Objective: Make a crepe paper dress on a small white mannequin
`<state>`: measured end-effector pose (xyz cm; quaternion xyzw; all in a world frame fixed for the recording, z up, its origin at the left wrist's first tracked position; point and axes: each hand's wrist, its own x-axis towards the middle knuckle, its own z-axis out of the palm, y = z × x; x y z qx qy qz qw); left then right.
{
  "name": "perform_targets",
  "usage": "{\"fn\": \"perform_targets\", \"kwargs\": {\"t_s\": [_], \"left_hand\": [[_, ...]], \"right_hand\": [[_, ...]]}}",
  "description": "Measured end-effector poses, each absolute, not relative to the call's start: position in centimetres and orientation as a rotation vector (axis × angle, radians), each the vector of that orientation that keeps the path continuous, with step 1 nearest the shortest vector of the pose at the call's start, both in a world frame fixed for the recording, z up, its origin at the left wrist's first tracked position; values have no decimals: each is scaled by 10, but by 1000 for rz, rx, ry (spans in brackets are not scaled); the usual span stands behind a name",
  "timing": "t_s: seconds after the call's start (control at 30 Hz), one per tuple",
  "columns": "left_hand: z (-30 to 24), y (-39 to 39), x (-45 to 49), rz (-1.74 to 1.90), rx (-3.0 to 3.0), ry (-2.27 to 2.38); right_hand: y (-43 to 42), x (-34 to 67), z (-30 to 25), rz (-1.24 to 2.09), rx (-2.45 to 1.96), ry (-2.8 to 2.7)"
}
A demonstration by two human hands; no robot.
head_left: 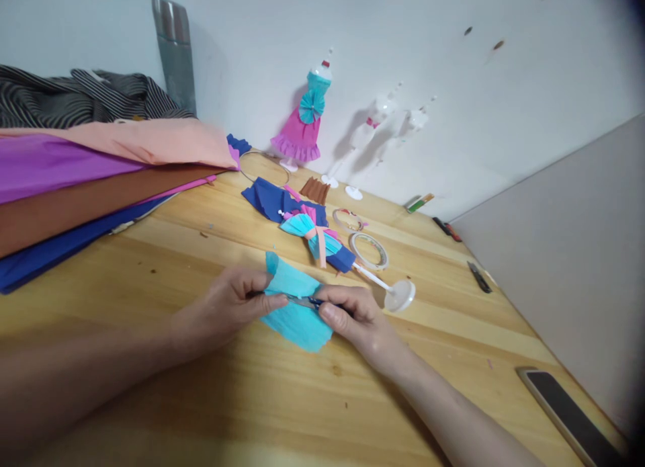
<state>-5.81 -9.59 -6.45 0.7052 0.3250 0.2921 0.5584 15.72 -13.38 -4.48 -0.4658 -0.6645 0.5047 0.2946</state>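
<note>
A tall grey bottle with a shiny metallic top [176,60] stands close to the pale, plain wall [252,37], near a crumpled heap of dark striped fabric [111,97]. Peach, purple, brown and blue sheets [166,141] lie layered at the left of the light wooden surface [282,413]. Toward the back, a small mannequin in a turquoise top and pink ruffled skirt [304,132] stands upright. A black cutter [478,277] and a dark-screened phone [569,413] lie at the right.
</note>
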Motion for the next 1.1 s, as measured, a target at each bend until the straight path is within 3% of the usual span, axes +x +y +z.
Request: {"fn": "perform_targets", "kwargs": {"t_s": [1.1], "left_hand": [[-58, -98, -59, 640, 1417, 717]], "right_hand": [[-133, 159, -41, 1518, -1224, -1590]]}}
